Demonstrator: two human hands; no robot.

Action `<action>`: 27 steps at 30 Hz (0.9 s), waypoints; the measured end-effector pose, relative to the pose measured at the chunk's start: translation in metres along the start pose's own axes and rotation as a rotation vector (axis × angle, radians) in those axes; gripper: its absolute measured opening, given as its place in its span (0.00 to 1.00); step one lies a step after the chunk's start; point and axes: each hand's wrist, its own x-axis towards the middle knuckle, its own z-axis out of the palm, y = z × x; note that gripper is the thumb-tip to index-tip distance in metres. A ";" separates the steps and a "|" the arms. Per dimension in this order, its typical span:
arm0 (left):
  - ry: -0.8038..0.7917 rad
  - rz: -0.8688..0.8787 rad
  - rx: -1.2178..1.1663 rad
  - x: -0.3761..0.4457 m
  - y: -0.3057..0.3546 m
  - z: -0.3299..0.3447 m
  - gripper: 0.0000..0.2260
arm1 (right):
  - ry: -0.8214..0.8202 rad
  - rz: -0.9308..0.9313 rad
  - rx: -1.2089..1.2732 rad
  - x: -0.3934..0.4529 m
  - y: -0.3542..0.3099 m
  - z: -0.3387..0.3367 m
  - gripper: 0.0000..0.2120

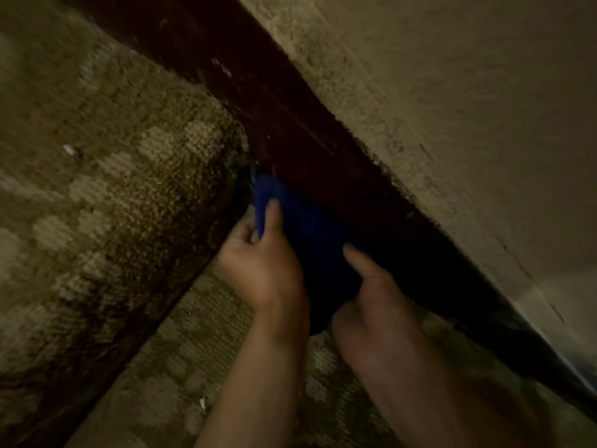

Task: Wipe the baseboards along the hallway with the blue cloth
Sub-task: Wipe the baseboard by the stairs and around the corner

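The blue cloth (310, 234) lies pressed against the dark brown baseboard (290, 118), which runs diagonally from the top left to the lower right. My left hand (261, 257) pinches the cloth's left edge between thumb and fingers, close to where a rolled carpet meets the baseboard. My right hand (371, 295) holds the cloth's lower right part, thumb on top; its fingers are hidden under the cloth. The picture is dim and blurred.
A thick rolled-up beige carpet (113, 205) fills the left side and butts against the baseboard. Patterned carpet floor (200, 360) shows below my arms. A rough beige wall (452, 108) rises above the baseboard. A pale strip (555, 315) shows at the right edge.
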 end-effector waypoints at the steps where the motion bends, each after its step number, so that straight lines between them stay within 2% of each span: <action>1: 0.014 -0.048 0.049 0.004 -0.009 -0.001 0.08 | 0.013 -0.002 -0.035 0.003 0.004 -0.002 0.22; 4: 0.050 -0.151 0.091 0.011 -0.015 0.002 0.14 | 0.029 0.042 -0.040 -0.008 0.001 0.004 0.15; 6: 0.042 -0.185 0.086 0.012 -0.007 0.002 0.12 | 0.025 0.074 -0.001 -0.013 -0.005 0.005 0.12; 9: -0.009 -0.175 0.136 -0.002 -0.004 0.005 0.08 | 0.030 0.064 -0.007 -0.021 -0.020 -0.004 0.13; 12: -0.140 -0.159 0.256 -0.040 -0.023 0.007 0.07 | 0.071 0.028 0.009 -0.032 -0.033 -0.038 0.14; 16: -0.374 -0.360 0.311 -0.098 -0.052 0.014 0.12 | 0.141 -0.136 0.049 -0.048 -0.059 -0.094 0.23; 19: -0.394 -0.441 0.241 -0.098 -0.052 0.012 0.06 | 0.125 -0.095 0.083 -0.051 -0.063 -0.103 0.21; 22: -0.272 -0.289 0.149 -0.072 -0.021 0.007 0.03 | 0.096 0.037 0.076 -0.052 -0.055 -0.066 0.14; 24: -0.182 -0.141 0.030 -0.052 0.014 0.005 0.04 | -0.046 0.074 0.074 -0.048 -0.047 -0.038 0.13; 27: -0.159 0.017 -0.165 -0.041 0.069 0.000 0.04 | -0.295 -0.059 -0.148 -0.050 -0.045 -0.021 0.10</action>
